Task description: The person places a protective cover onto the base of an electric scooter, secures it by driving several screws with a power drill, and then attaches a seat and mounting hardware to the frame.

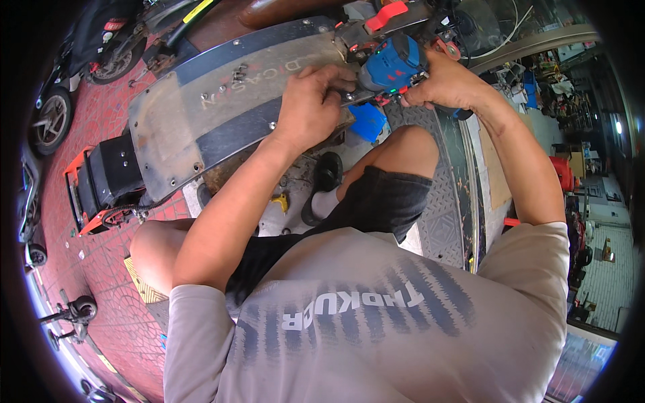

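Note:
A long scuffed deck plate [168,121] with dark bands and bolts along its edges crosses the upper middle. My right hand [437,77] grips a blue cordless driver [393,57] above the deck's right end, its nose pointing down-left. My left hand [316,97] rests at that end beside the tool's nose, fingers curled together; what they hold, if anything, is hidden. Several loose bolts [238,74] lie on the middle of the plate. A blue flat piece [367,123] sits below the right end, and a red lever-like part [386,13] is behind the driver.
A black box with orange frame [114,168] adjoins the deck's left end. Two-wheelers [50,117] stand on red paving at left. A yellow tool [282,200] lies under the deck. A metal tread plate [447,188] and a cluttered shop interior [578,168] are at right.

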`<action>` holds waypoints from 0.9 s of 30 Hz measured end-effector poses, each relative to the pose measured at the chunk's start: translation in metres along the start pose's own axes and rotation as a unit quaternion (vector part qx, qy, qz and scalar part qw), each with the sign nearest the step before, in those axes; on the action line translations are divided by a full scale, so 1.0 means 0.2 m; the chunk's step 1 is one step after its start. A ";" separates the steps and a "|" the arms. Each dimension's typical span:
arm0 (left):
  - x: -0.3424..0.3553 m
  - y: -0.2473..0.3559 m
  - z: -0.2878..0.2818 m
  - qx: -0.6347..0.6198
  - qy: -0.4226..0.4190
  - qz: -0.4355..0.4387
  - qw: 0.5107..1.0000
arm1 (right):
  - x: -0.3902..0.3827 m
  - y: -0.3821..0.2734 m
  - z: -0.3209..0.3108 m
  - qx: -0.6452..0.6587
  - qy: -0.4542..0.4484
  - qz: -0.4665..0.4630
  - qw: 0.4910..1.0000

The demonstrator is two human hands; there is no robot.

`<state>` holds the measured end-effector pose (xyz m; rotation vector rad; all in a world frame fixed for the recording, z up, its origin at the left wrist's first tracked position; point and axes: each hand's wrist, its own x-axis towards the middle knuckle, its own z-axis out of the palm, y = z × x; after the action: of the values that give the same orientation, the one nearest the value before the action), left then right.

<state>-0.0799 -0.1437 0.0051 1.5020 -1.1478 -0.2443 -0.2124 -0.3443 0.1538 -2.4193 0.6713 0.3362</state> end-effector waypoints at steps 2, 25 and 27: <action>0.00 0.00 0.00 0.002 -0.004 -0.006 1.000 | 0.01 0.02 0.00 -0.002 -0.009 0.003 1.000; 0.10 -0.24 -1.00 0.289 0.178 -0.055 0.939 | 0.11 -0.19 -0.09 -0.026 -0.189 0.058 0.980; 0.06 -0.34 -1.15 0.339 0.148 -0.118 0.921 | 0.11 -0.18 -0.09 -0.046 -0.189 0.095 0.976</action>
<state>0.1224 -0.0164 0.0231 2.2043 -0.8334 0.2477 -0.1729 -0.3392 0.1770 -2.2870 0.7233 0.8969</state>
